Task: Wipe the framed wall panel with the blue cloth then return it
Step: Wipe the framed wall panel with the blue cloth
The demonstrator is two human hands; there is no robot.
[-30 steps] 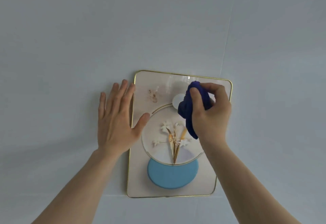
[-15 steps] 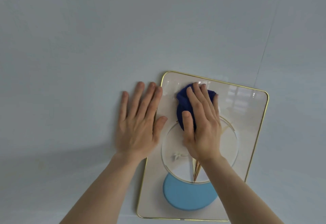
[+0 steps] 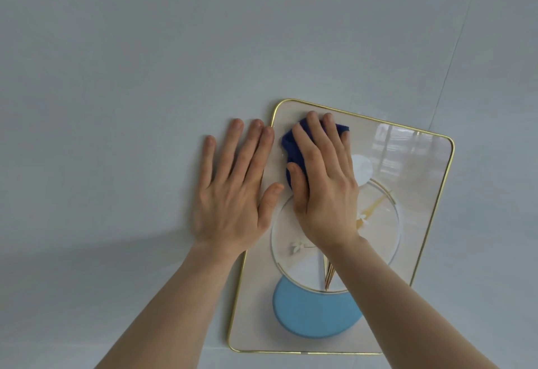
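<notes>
A gold-framed wall panel [image 3: 422, 171] hangs on the pale wall; it shows a ring, white flowers and a light blue disc. My right hand [image 3: 323, 185] lies flat over the dark blue cloth [image 3: 292, 143], pressing it against the panel's upper left corner. Most of the cloth is hidden under my fingers and palm. My left hand [image 3: 235, 191] rests flat on the wall, fingers spread, with its thumb and index finger crossing the panel's left frame edge. It holds nothing.
The plain grey-white wall [image 3: 145, 77] surrounds the panel on all sides. A thin vertical seam in the wall [image 3: 454, 45] runs above the panel's upper right corner. The glass at the panel's upper right reflects a window.
My right hand went from gripping the bunched cloth to pressing it flat, then slid it up and left to the panel's upper left corner. My left hand stayed beside the frame.
</notes>
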